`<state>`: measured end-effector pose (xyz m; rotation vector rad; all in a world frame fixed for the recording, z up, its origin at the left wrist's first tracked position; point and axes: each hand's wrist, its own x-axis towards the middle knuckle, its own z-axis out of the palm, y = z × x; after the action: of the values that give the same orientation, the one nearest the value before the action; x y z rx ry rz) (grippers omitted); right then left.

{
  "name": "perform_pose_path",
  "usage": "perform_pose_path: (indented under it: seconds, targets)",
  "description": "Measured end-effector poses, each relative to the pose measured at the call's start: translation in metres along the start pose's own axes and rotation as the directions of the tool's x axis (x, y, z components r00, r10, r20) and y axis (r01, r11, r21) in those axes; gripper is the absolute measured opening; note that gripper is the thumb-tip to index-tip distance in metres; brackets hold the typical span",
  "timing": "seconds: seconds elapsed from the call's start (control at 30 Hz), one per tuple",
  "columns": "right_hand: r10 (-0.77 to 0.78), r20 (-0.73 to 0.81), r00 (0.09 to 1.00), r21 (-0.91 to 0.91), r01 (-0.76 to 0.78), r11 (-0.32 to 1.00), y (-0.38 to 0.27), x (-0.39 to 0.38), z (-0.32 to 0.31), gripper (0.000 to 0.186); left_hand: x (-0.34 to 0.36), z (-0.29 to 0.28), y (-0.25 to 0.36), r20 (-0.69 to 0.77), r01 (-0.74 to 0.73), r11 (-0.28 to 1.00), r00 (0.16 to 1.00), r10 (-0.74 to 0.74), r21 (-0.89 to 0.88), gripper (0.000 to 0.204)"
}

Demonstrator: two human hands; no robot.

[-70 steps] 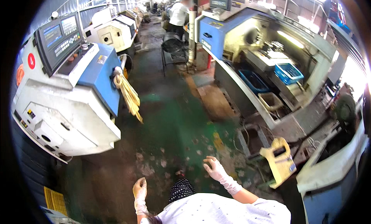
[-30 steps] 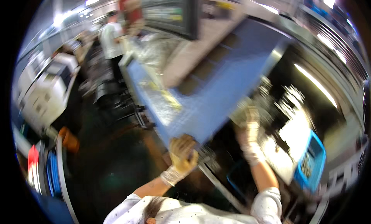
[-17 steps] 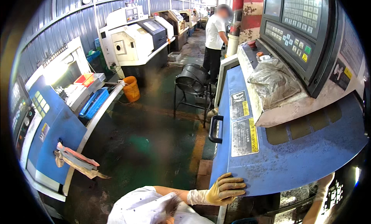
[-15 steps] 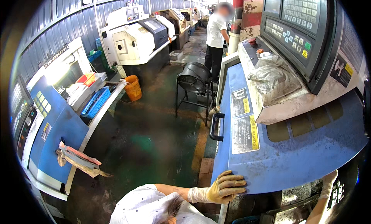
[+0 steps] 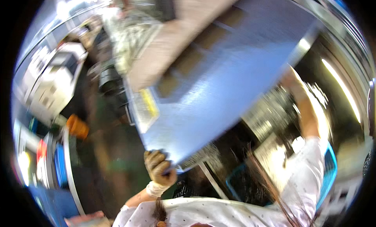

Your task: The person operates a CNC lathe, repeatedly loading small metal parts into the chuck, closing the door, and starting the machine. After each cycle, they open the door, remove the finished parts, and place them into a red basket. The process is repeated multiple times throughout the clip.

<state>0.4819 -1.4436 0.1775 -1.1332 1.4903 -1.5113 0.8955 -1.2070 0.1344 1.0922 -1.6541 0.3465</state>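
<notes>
A large blue machine door (image 5: 215,97) slants across the middle of the head view, blurred by motion. My left hand (image 5: 159,168), in a soiled work glove with a pale cuff, has its fingers curled over the door's near left corner. My right arm reaches out to the door's right-hand lower edge. My right hand (image 5: 289,80) is smeared there, so its fingers cannot be made out. Beneath the door's edge, the machine's inside shows metal surfaces (image 5: 264,113) with bright glints.
A bright lamp strip (image 5: 341,89) glows inside the machine at right. Close to my right arm stands a blue plastic basket (image 5: 330,172). At left are an orange bucket (image 5: 77,127), a white machine (image 5: 53,88) and a dark fan (image 5: 107,81). Crumpled plastic (image 5: 133,35) hangs by the control panel.
My view has swung right and tilted, so the door now crosses the middle. My right arm shows more fully, along the door's edge. My left hand stays at the door's corner, fingers more curled.
</notes>
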Motion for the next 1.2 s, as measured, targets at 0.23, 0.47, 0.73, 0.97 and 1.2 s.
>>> perform_pose_path:
  seconds: [0.23, 0.47, 0.73, 0.97, 1.2]
  targets:
    - [0.312, -0.481, 0.819, 0.476, -0.055, 0.878, 0.029, -0.05, 0.055, 0.025, -0.001, 0.021, -0.006, -0.083, -0.079, 0.997, 0.994, 0.077, -0.02, 0.024]
    - [0.217, -0.716, 0.663, 0.447, 0.198, 0.872, 0.081, 0.004, 0.063, 0.022, -0.004, 0.006, -0.013, -0.059, -0.06, 0.998, 0.997, 0.059, -0.016, 0.027]
    - [-0.187, -0.577, 0.795, 0.368, 0.457, 0.81, 0.027, -0.157, 0.018, 0.014, 0.0, 0.011, -0.019, -0.114, -0.105, 0.994, 0.988, 0.108, 0.03, 0.026]
    - [-0.491, -0.555, 0.672, -0.827, -0.38, 0.414, 0.037, -0.36, -0.216, 0.021, 0.009, 0.024, -0.012, -0.118, -0.159, 0.987, 0.981, 0.155, -0.028, 0.037]
    - [-0.062, -0.891, 0.449, -0.284, -0.448, 0.848, 0.143, -0.461, -0.148, 0.017, 0.01, 0.017, -0.011, -0.061, -0.078, 0.997, 0.995, 0.078, -0.008, 0.043]
